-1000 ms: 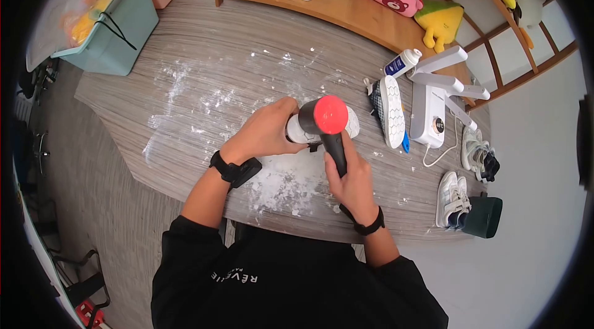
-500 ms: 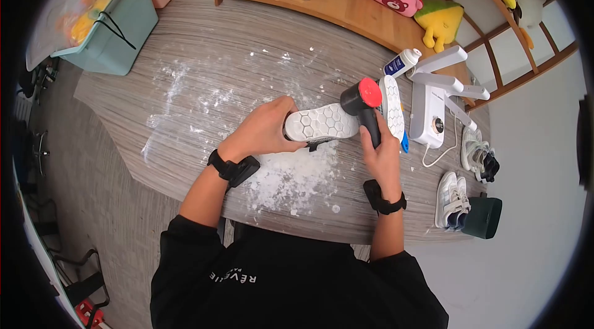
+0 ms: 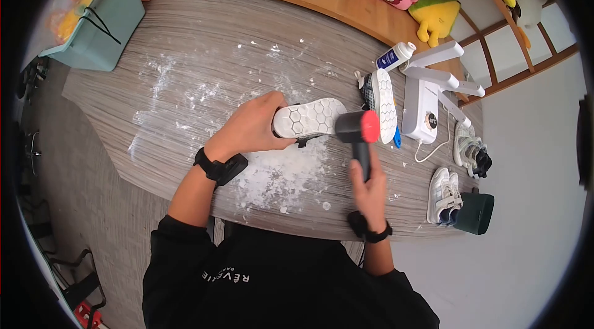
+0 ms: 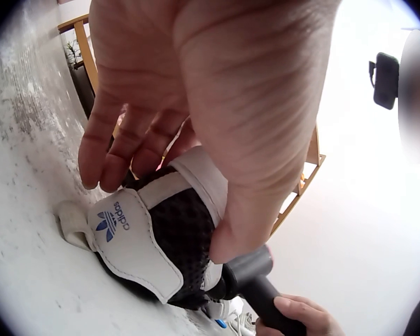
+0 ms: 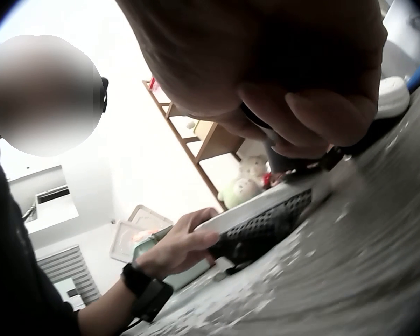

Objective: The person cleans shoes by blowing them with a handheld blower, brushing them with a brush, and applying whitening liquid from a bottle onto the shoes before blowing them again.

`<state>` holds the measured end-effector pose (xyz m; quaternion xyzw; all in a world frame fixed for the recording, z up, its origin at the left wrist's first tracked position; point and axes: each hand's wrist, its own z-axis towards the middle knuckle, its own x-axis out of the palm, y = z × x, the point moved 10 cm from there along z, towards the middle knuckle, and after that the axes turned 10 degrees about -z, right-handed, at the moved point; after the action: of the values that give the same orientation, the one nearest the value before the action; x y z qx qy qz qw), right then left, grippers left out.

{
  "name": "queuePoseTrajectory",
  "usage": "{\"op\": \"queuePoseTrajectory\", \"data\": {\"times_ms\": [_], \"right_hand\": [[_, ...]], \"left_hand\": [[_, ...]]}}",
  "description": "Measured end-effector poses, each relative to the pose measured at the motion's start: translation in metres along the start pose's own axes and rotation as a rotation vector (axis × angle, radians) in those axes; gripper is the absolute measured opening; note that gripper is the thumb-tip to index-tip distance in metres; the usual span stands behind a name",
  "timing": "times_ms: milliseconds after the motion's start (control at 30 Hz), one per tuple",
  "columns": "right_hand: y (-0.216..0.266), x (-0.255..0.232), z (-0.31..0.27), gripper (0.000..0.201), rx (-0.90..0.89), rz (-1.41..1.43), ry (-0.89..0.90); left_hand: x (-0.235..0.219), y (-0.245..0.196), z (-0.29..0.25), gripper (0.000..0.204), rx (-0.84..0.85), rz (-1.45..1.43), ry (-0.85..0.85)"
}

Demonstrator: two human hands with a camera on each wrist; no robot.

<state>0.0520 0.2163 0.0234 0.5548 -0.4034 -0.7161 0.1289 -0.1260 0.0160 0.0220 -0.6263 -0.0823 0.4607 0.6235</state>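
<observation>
A white-soled sneaker (image 3: 312, 117) with dark mesh lies sole up over the table in the head view. My left hand (image 3: 250, 125) grips its left end, thumb on the near side and fingers on the far side. The left wrist view shows the sneaker's white adidas strap (image 4: 129, 241) and the thumb pressing by the sole edge. In my right hand (image 3: 371, 194) is a black, hammer-shaped electric brush (image 3: 360, 161) with a red cap, its handle gripped upright. The brush head is at the sole's right end; its working face is hidden.
White foam or residue (image 3: 278, 174) streaks the grey wooden table. Right of the hands are another sneaker (image 3: 385, 106), a white bottle (image 3: 396, 55), a white shoe dryer (image 3: 422, 109) and more shoes (image 3: 444, 196). A teal bin (image 3: 102, 26) stands back left; a shelf (image 3: 322, 1) with plush toys runs behind.
The brush has moved right from over the sole's middle to its right end, then a little toward the body. The left hand keeps its grip on the sneaker. The head view has shifted slightly.
</observation>
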Motion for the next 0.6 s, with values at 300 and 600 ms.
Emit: {"op": "queuePoseTrajectory", "data": {"times_ms": [300, 600], "right_hand": [[0.029, 0.010, 0.020, 0.053, -0.082, -0.079, -0.037], [0.077, 0.049, -0.011, 0.062, -0.258, -0.082, 0.068]], "left_hand": [[-0.005, 0.001, 0.000, 0.055, 0.050, 0.013, -0.034], [-0.002, -0.005, -0.004, 0.056, 0.056, 0.028, -0.030]]}}
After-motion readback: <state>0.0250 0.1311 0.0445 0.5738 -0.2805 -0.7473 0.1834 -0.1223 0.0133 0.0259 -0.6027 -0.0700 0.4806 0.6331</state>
